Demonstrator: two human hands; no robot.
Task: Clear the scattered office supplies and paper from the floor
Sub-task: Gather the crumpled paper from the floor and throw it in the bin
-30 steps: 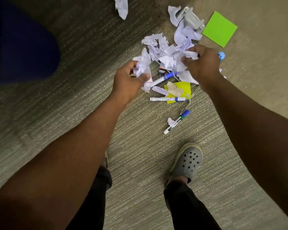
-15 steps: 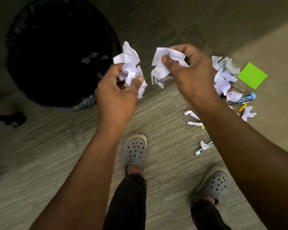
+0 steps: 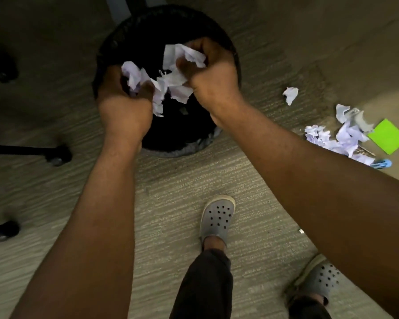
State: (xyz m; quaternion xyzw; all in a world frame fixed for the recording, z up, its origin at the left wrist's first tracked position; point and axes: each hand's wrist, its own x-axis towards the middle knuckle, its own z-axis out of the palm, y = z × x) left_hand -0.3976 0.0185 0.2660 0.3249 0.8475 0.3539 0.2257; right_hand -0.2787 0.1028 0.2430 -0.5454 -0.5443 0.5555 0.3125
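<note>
Both my hands hover over the mouth of a round black trash bin (image 3: 115, 42) lined with a dark bag. My left hand (image 3: 122, 107) grips a wad of crumpled white paper (image 3: 134, 75). My right hand (image 3: 213, 81) clutches another bunch of crumpled paper (image 3: 182, 57), and torn pieces dangle between the two hands above the bin. On the carpet at the right lie more paper scraps (image 3: 332, 139), a single crumpled piece (image 3: 290, 95), a green sticky-note pad (image 3: 388, 136), a grey stapler-like item (image 3: 363, 122) and a blue clip-like object (image 3: 384, 163).
Black chair-base legs with casters (image 3: 55, 155) reach in from the left, with another caster (image 3: 5, 229) lower down. My feet in grey perforated clogs (image 3: 217, 217) stand on the striped carpet below the bin. A small metallic bit (image 3: 300, 231) lies near my right arm.
My view turned left from the pile to the bin. Both hands lifted handfuls of crumpled paper off the floor and carried them over the bin's opening.
</note>
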